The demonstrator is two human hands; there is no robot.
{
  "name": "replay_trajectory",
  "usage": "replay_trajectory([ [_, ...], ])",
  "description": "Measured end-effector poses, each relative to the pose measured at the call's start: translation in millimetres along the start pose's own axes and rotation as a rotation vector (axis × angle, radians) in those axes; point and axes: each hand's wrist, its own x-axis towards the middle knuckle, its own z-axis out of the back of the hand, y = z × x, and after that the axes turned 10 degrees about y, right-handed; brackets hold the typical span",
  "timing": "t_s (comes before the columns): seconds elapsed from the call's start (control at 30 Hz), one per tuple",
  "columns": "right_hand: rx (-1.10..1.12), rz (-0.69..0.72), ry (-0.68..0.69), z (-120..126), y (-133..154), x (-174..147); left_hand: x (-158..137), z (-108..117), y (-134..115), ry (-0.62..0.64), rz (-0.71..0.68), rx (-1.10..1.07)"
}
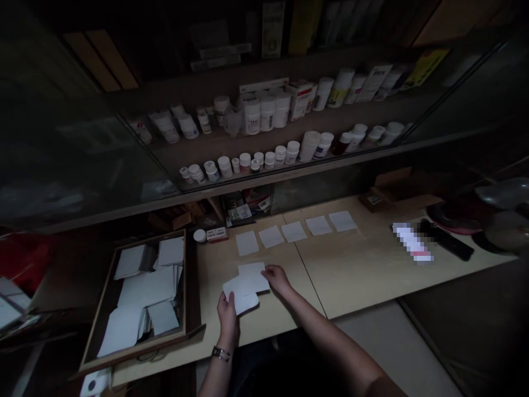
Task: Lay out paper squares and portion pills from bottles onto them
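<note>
Above the table's front edge, my left hand [227,311] grips white paper sheets [244,303], thumb on top and fingers underneath. My right hand [278,279] pinches the right edge of another white sheet [254,277], which overlaps the ones in the left hand. How many sheets each hand has cannot be made out. Beyond the hands, several white paper squares lie flat in a row, from a left one [247,243] to a right one [343,220]. On the left, a wooden tray [185,286] holds stacks of white paper [146,286].
A small white jar [200,236] and a little box [217,234] stand behind the tray. Shelves with several white bottles [252,116] rise at the back. An open cardboard box [407,190] and a dark elongated object [450,242] are on the right.
</note>
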Motion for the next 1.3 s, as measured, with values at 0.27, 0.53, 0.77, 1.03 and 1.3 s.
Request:
replay_trajectory([
  [0.27,-0.325,-0.128,-0.086,-2,-1,21,-4,34,-8,-0.179,-0.087,0.174],
  [0.53,-0.566,-0.092,-0.201,-11,7,7,5,6,-19,-0.074,-0.094,0.135],
  [0.77,0.020,0.046,-0.088,-5,13,-20,9,-36,-21,0.078,-0.086,0.117],
  [1.03,0.192,-0.017,-0.091,9,-8,-32,4,-63,-13,0.139,-0.016,0.092],
  [1.3,0.200,-0.013,-0.100,31,-16,-25,1,-65,-9,0.086,-0.054,0.124],
])
